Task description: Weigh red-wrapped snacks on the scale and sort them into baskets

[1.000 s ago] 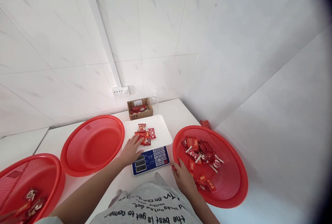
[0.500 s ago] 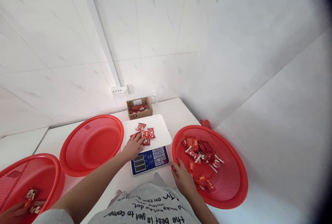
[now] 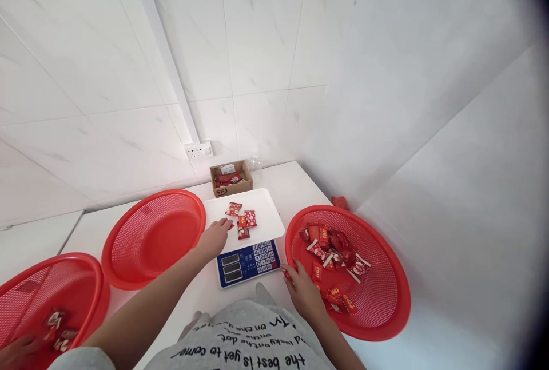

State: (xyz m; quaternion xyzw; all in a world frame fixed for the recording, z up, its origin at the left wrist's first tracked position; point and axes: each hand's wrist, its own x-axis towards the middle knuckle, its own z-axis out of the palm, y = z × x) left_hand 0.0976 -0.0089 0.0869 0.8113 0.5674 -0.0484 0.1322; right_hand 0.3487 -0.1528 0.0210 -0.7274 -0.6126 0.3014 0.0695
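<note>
Left hand (image 3: 214, 238): outstretched, palm down, fingers closed on red packet (image 3: 230, 225) over scale tray (image 3: 269, 218); right hand (image 3: 304, 294): curled beside red basket (image 3: 401, 295), seemingly gripping small red item (image 3: 287, 276)

Bright, diffuse light | soft shading on wall (image 3: 429, 101) | right edge black, blurred

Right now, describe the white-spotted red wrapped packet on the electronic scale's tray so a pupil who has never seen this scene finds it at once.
Left of the rightmost round red plastic basket stands a blue-fronted electronic scale with a flat white tray. On that tray, take the wrapped packet furthest right: bold white spots on red set it apart from the other packets.
</note>
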